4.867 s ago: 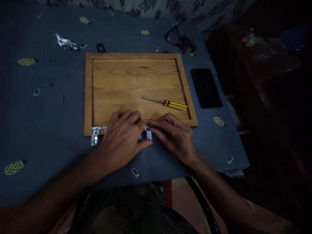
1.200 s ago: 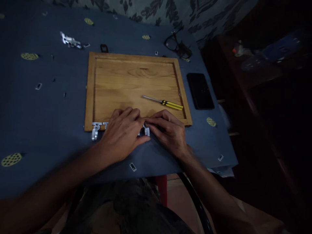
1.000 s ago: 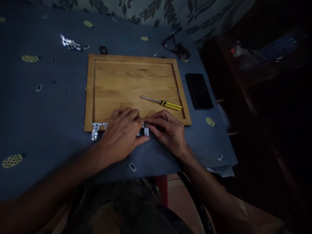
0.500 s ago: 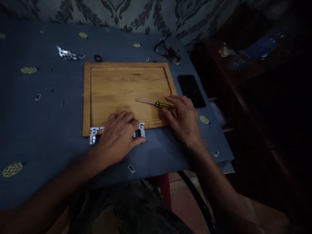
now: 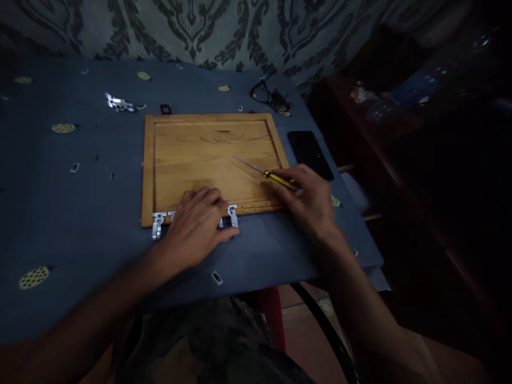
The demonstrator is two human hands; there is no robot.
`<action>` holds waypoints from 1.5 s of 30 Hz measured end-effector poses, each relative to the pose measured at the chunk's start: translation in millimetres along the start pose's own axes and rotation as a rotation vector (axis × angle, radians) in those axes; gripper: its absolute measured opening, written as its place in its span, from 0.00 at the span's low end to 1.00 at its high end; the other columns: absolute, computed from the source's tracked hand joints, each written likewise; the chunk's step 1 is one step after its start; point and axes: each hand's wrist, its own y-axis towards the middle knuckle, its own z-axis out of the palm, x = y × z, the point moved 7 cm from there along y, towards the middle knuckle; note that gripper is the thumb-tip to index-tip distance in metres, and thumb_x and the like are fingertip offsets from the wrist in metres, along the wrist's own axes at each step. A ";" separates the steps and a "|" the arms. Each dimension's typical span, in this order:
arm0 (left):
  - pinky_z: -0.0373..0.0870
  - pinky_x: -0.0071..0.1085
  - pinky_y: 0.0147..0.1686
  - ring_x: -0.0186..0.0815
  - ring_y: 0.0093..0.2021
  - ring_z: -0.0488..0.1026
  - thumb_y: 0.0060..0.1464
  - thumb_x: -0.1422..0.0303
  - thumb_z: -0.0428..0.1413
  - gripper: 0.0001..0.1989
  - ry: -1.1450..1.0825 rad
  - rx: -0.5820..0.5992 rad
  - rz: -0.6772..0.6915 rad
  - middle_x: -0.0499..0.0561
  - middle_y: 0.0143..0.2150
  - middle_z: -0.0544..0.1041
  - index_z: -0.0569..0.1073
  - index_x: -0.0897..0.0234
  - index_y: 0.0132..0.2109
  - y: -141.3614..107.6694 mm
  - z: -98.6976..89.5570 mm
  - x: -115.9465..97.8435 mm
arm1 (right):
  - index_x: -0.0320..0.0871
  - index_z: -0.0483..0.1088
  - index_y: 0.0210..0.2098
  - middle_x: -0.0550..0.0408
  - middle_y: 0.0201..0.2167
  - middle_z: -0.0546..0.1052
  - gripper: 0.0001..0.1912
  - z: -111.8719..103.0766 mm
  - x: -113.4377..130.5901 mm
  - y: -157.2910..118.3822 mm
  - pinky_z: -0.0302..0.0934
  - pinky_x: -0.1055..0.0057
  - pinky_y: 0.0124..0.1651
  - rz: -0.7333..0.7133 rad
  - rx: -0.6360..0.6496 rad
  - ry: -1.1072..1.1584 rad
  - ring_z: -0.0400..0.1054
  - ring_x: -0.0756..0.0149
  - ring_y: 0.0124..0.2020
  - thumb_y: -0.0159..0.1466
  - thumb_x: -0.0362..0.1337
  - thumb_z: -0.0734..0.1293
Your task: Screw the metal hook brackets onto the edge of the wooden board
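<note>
A wooden cabinet door panel (image 5: 208, 144) with a raised frame lies flat on the blue tablecloth. My left hand (image 5: 198, 226) is curled over its front edge, gripping at a silver metal hinge (image 5: 232, 214), with the thumb in front of the edge. Left of that hand another silver hinge (image 5: 157, 225) shows at the edge; the hand hides what lies between. A yellow-and-black screwdriver (image 5: 280, 180) is between the thumb and fingers of my right hand (image 5: 314, 200), its shaft slanting up-left above the panel. Small dark holes run along the front edge between the hands.
A loose silver hinge (image 5: 120, 103) lies at the back left, with a few small screws (image 5: 112, 176) nearby. Eyeglasses (image 5: 272, 97) rest behind the panel, and a black phone (image 5: 310, 153) lies to its right. A plastic bottle (image 5: 412, 96) is at the far right.
My right hand has picked up the screwdriver from the panel and tilted its handle into the grip. My left hand stays at the hinge. The view has shifted slightly.
</note>
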 end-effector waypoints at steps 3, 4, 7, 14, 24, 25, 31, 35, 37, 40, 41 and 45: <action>0.67 0.42 0.48 0.48 0.50 0.75 0.59 0.57 0.69 0.16 -0.002 -0.034 0.017 0.53 0.45 0.79 0.80 0.65 0.46 -0.9 0.1 0.8 | 0.51 0.82 0.44 0.55 0.38 0.83 0.09 -25.7 8.8 -10.6 0.72 0.63 0.38 0.045 -0.231 0.174 0.78 0.60 0.38 0.65 0.43 0.76; 0.67 0.42 0.48 0.48 0.50 0.74 0.59 0.57 0.69 0.16 0.000 -0.040 0.018 0.53 0.45 0.78 0.80 0.65 0.45 -1.2 0.4 1.3 | 0.51 0.82 0.44 0.55 0.38 0.83 0.09 -32.3 12.2 -14.3 0.72 0.64 0.38 0.059 -0.285 0.207 0.78 0.62 0.37 0.64 0.43 0.76; 0.67 0.41 0.47 0.48 0.50 0.74 0.59 0.57 0.69 0.16 0.011 -0.036 0.015 0.53 0.44 0.78 0.80 0.65 0.45 -1.4 2.0 2.3 | 0.50 0.83 0.42 0.57 0.35 0.83 0.11 -50.7 21.3 -25.7 0.70 0.65 0.33 0.102 -0.459 0.325 0.74 0.67 0.28 0.59 0.40 0.80; 0.67 0.41 0.49 0.47 0.50 0.74 0.60 0.58 0.69 0.16 0.001 -0.052 0.017 0.54 0.44 0.77 0.80 0.66 0.45 -2.0 2.1 1.4 | 0.50 0.83 0.34 0.59 0.29 0.80 0.09 -64.0 55.1 -36.5 0.59 0.71 0.17 0.004 -0.523 0.410 0.66 0.72 0.20 0.55 0.36 0.82; 0.67 0.44 0.51 0.49 0.51 0.74 0.60 0.58 0.68 0.16 -0.004 -0.031 0.006 0.55 0.46 0.78 0.81 0.67 0.47 -1.0 4.3 2.4 | 0.52 0.80 0.46 0.59 0.35 0.77 0.09 -42.0 62.8 -43.9 0.68 0.67 0.25 0.067 -0.374 0.384 0.71 0.72 0.21 0.67 0.41 0.75; 0.67 0.44 0.51 0.49 0.51 0.74 0.60 0.58 0.68 0.16 -0.004 -0.033 0.006 0.55 0.46 0.78 0.81 0.67 0.46 -1.0 4.1 2.4 | 0.51 0.79 0.47 0.59 0.35 0.77 0.09 -39.7 62.8 -43.2 0.67 0.67 0.25 0.054 -0.362 0.377 0.71 0.71 0.21 0.67 0.41 0.75; 0.67 0.43 0.50 0.49 0.51 0.74 0.59 0.57 0.69 0.17 0.011 -0.039 0.017 0.54 0.45 0.78 0.80 0.66 0.46 -1.9 4.5 2.8 | 0.52 0.77 0.48 0.59 0.36 0.77 0.09 -30.1 63.3 -39.9 0.67 0.66 0.26 0.014 -0.313 0.351 0.72 0.70 0.23 0.68 0.40 0.74; 0.67 0.42 0.49 0.48 0.51 0.74 0.60 0.57 0.68 0.16 0.015 -0.070 0.033 0.54 0.46 0.78 0.80 0.66 0.46 -2.7 4.6 2.8 | 0.54 0.77 0.47 0.58 0.36 0.77 0.08 -27.2 64.9 -38.1 0.68 0.65 0.26 0.032 -0.288 0.304 0.72 0.68 0.23 0.69 0.43 0.72; 0.67 0.42 0.49 0.48 0.50 0.74 0.60 0.57 0.68 0.16 0.016 -0.071 0.039 0.54 0.45 0.78 0.79 0.66 0.45 -3.1 5.2 2.9 | 0.54 0.76 0.47 0.58 0.36 0.76 0.08 -26.0 64.6 -37.7 0.69 0.64 0.26 0.033 -0.282 0.285 0.72 0.67 0.24 0.69 0.44 0.72; 0.67 0.42 0.49 0.48 0.50 0.74 0.59 0.57 0.69 0.17 0.018 -0.071 0.041 0.54 0.45 0.78 0.79 0.65 0.45 -3.6 5.3 3.0 | 0.54 0.75 0.48 0.57 0.37 0.77 0.08 -23.5 62.7 -37.6 0.70 0.64 0.27 0.028 -0.266 0.276 0.73 0.67 0.25 0.69 0.43 0.72; 0.67 0.42 0.49 0.48 0.50 0.74 0.59 0.57 0.69 0.16 0.017 -0.073 0.042 0.54 0.45 0.78 0.79 0.65 0.45 -3.7 4.9 2.9 | 0.54 0.75 0.48 0.57 0.37 0.77 0.09 -22.9 62.2 -37.7 0.71 0.64 0.28 0.025 -0.262 0.272 0.73 0.67 0.25 0.69 0.43 0.72; 0.67 0.42 0.49 0.48 0.51 0.74 0.59 0.57 0.69 0.17 0.011 -0.071 0.038 0.54 0.45 0.78 0.80 0.66 0.46 -3.4 3.9 2.9 | 0.54 0.75 0.48 0.57 0.36 0.77 0.09 -22.7 62.3 -37.5 0.72 0.63 0.28 0.024 -0.256 0.263 0.73 0.66 0.25 0.69 0.43 0.72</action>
